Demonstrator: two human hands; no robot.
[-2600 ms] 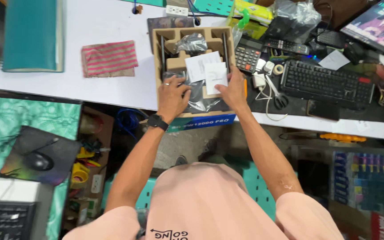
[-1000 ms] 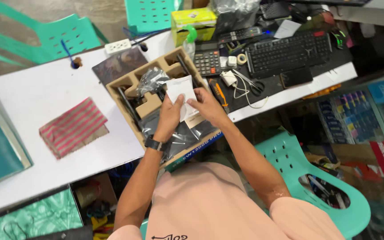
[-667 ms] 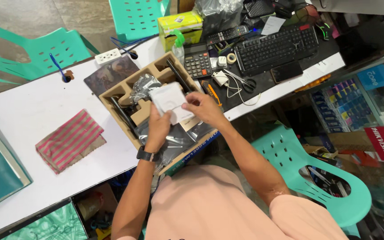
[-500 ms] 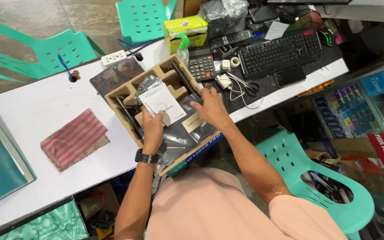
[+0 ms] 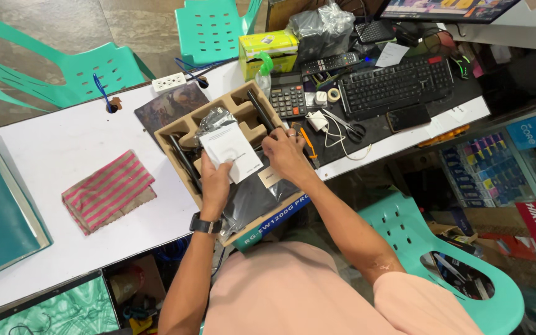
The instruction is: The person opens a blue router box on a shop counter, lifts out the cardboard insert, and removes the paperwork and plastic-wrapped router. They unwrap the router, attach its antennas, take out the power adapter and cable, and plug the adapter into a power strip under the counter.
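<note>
You wear a short-sleeved salmon-pink cotton shirt, and a black wristwatch on a dark band circles your left wrist.

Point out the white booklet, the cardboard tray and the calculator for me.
white booklet (image 5: 231,151), head view, middle of its cover.
cardboard tray (image 5: 170,128), head view, bare far-left rim.
calculator (image 5: 288,97), head view, its keypad.

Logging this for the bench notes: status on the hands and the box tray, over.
Left hand holds white booklet over cardboard tray. Right hand rests at tray's right edge, fingers bent. Black plastic bag lies under both hands.
</note>
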